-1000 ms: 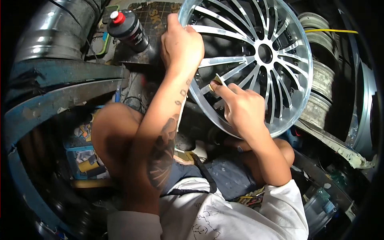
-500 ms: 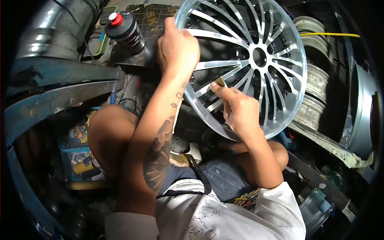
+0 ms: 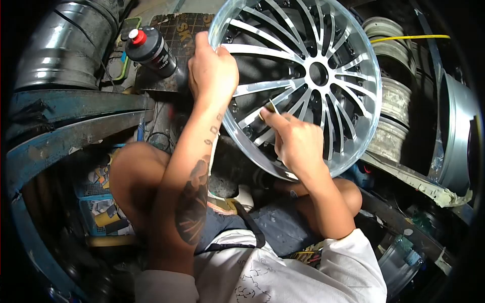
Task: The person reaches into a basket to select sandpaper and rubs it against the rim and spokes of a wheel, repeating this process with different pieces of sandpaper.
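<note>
Alloy wheel (image 3: 323, 60), multi-spoke, tilted; left hand (image 3: 212, 70) clasps its rim. Right hand (image 3: 295, 141) pinches small abrasive piece (image 3: 273, 106) against a spoke; black bottle (image 3: 149, 48) nearby.

A wheel workshop — stacked rims (image 3: 391, 116) and metal ducting (image 3: 70, 48) crowd around.

Alloy wheel (image 3: 303, 63) top cut off at edge; pinched scrap (image 3: 273, 106) too small to identify.

Only narrow slots open between the spokes of the alloy wheel (image 3: 262, 52), one taken by the right hand (image 3: 295, 141) pinching a sanding scrap (image 3: 273, 106). The left hand (image 3: 212, 70) and a black bottle (image 3: 149, 48) block its left edge; stacked rims (image 3: 391, 101) crowd its right.
</note>
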Demonstrator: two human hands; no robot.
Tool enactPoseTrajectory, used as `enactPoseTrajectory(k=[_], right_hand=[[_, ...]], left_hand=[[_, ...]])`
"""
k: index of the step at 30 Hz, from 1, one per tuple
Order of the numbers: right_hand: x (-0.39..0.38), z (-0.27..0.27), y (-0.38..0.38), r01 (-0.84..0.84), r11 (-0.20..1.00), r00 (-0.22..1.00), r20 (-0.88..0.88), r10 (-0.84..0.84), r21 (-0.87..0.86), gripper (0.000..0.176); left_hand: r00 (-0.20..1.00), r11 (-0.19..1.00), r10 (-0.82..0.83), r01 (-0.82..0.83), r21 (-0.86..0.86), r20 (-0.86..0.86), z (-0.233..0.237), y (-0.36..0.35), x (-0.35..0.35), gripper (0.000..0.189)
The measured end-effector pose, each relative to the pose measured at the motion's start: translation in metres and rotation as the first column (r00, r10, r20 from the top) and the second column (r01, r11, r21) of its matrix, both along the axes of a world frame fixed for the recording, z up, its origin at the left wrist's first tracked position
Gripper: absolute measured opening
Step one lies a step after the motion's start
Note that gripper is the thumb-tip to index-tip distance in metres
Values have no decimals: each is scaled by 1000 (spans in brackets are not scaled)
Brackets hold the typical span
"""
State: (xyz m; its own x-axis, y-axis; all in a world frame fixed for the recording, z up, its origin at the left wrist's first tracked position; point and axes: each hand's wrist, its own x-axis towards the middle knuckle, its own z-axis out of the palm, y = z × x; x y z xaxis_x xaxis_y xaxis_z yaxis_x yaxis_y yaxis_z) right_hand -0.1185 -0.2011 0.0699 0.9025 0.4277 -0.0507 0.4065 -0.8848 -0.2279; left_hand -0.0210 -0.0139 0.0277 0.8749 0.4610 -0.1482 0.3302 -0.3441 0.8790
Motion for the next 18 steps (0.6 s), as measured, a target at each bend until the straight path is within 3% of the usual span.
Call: enactPoseTrajectory(k=[7,10,14,18], right_hand=[[2,-13,-5,-60,998,995,87,57,25,49],[-8,11,-9,-69,996,997,13,70,-62,47],[2,4,-1,-72,997,980,182,76,-28,41],[-8,15,-1,-39,997,992,115,46,-65,42]], left_hand=[[1000,1000,1,-2,-25,-14,5,0,-1,31],[1000,1000,19,-19,-19,-17,1,0,1,30],[1000,1000,-12,11,-27,-26,2,1,1,35],[999,1000,26,-26,-17,-25,1,0,0,37]])
